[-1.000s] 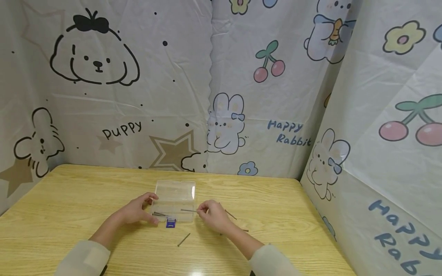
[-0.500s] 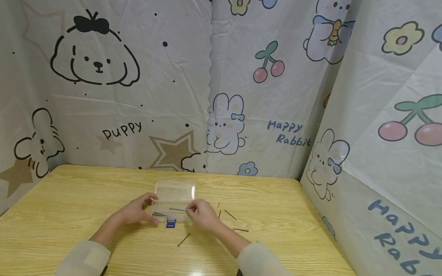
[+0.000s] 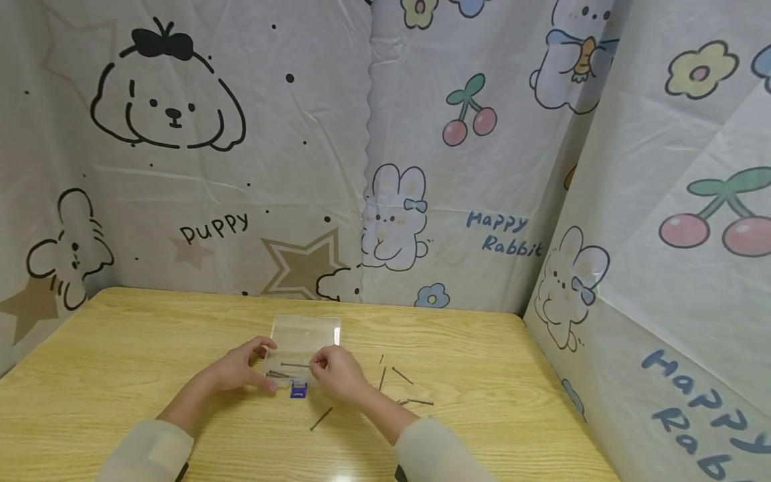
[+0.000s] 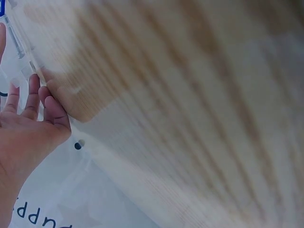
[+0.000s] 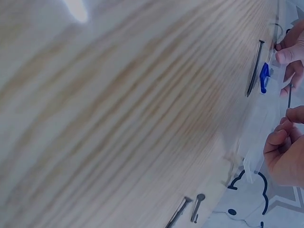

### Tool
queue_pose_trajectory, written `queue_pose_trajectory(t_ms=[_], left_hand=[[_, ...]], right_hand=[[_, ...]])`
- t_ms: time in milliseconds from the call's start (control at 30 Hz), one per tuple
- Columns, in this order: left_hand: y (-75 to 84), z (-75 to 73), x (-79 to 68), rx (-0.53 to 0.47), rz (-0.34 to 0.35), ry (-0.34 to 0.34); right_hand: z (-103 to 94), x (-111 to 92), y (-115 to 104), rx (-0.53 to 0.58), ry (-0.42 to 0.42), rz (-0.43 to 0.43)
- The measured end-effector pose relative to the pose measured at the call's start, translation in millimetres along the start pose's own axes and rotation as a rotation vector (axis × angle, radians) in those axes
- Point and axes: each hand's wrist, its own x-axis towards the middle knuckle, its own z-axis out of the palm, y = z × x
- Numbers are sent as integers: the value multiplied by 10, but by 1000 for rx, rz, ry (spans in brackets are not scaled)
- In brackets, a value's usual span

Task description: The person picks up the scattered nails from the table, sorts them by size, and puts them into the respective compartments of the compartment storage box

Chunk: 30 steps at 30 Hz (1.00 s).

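Note:
A clear plastic box with a raised lid and a blue latch stands on the table. My left hand holds the box by its left end, thumb at the front corner and fingers farther back. Over the compartments my right hand pinches one end of a nail, which points left and lies nearly level. The right wrist view also shows this nail sticking out from the fingertips. Several nails lie in the box's left part.
One loose nail lies in front of the box. More nails of different lengths are scattered on the wooden table right of it. Printed cloth hangs behind the table and along the right side.
My right hand has moved left with the nail, from the box's right edge to over its middle. My left hand has stayed at the box.

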Motion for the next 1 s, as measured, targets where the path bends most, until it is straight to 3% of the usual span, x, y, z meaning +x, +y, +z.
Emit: queue_pose_trajectory(t_ms=[267, 533, 1000], left_hand=[[20, -8, -9, 2, 9, -17], [30, -1, -31, -7, 12, -21], [52, -8, -33, 5, 11, -21]], right_hand=[[96, 69, -61, 11, 10, 6], [213, 98, -103, -19, 10, 84], [269, 116, -143, -102, 50, 124]])
